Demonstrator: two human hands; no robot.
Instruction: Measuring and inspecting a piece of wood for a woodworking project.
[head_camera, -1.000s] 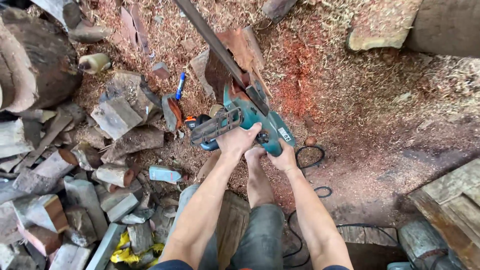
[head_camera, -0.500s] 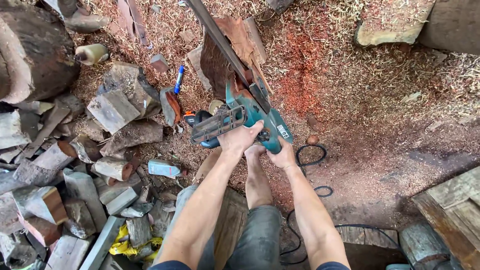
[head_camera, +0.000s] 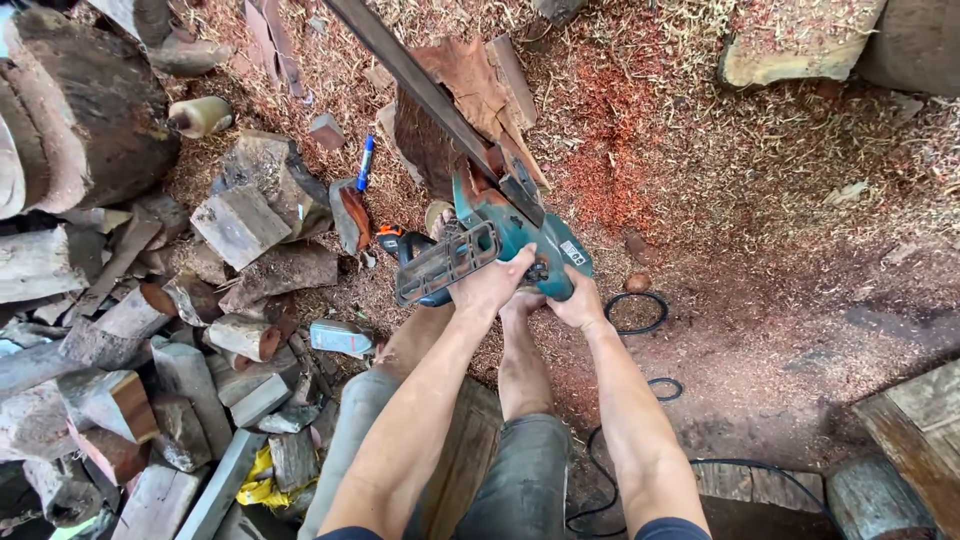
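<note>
Gripping a teal chainsaw (head_camera: 510, 235) with both hands over sawdust-covered ground (head_camera: 760, 200). Left hand (head_camera: 490, 285) closing its fingers around the front handle, just behind the grey hand guard (head_camera: 445, 262). Right hand (head_camera: 580, 305) wrapping the rear grip, fingers curled shut. Long bar (head_camera: 410, 75) slanting up and left, lying against a reddish-brown wood chunk (head_camera: 465, 110). Small white rectangular label (head_camera: 572, 252) showing on the saw's teal body near the right hand. Lying left of the knees: a pale blue-grey rectangular can (head_camera: 340, 338), a crumpled yellow wrapper (head_camera: 262, 485), a blue marker (head_camera: 365, 163), and a cream-coloured bottle (head_camera: 200, 115) among split firewood (head_camera: 240, 225). Black cord (head_camera: 635, 312) looping just right of the hands.
</note>
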